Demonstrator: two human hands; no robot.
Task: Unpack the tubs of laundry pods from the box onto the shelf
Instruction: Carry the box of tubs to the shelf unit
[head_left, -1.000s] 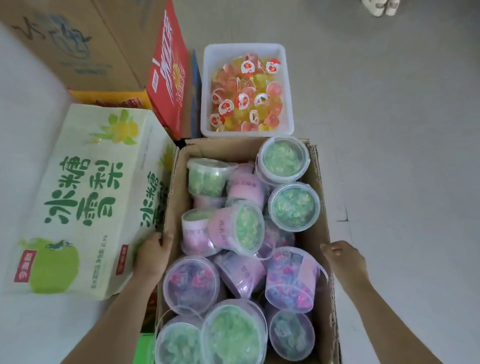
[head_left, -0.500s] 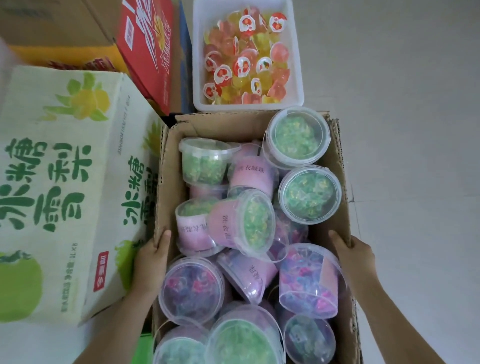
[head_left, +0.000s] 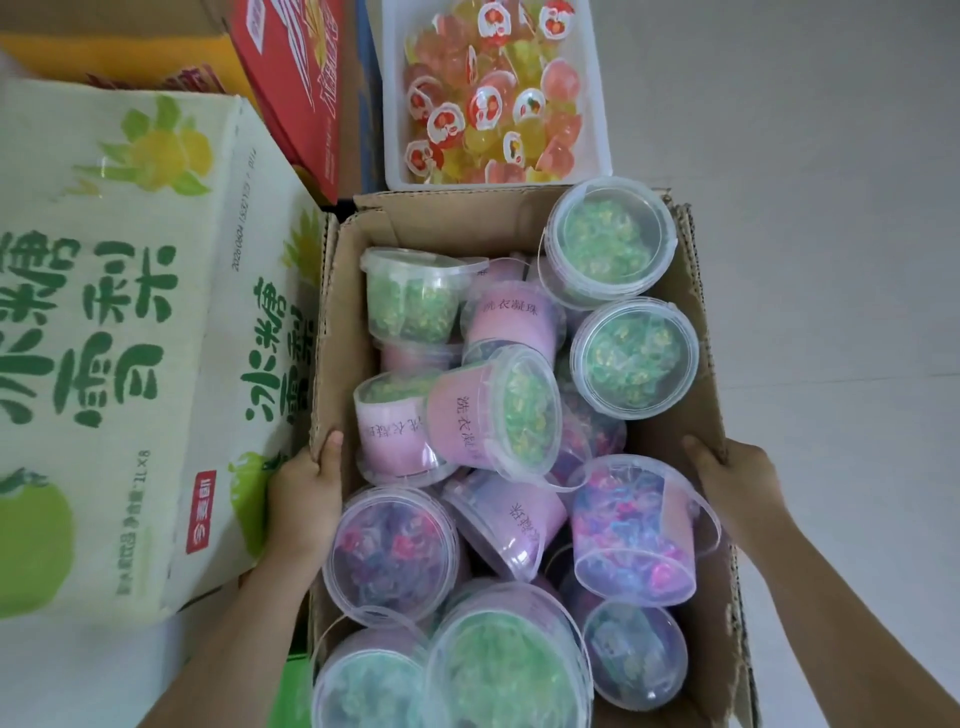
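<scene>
You're looking down into an open brown cardboard box (head_left: 696, 364) packed with clear lidded tubs of laundry pods — all of them still inside. At the far right, two green-pod tubs (head_left: 610, 241) sit upright, lids facing you. Mid-box, a pink-labelled tub (head_left: 493, 410) lies tipped on its side, lid toward the right. On the near side, a purple-pod tub (head_left: 392, 553) stands upright at left, another multicoloured tub (head_left: 636, 530) leans at right, and more green ones crowd the nearest edge.

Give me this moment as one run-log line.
phase: gripping box | left hand: on left wall of brown cardboard box | right hand: on right wall | clear plastic tubs of laundry pods: all inside | shelf: not visible
</scene>
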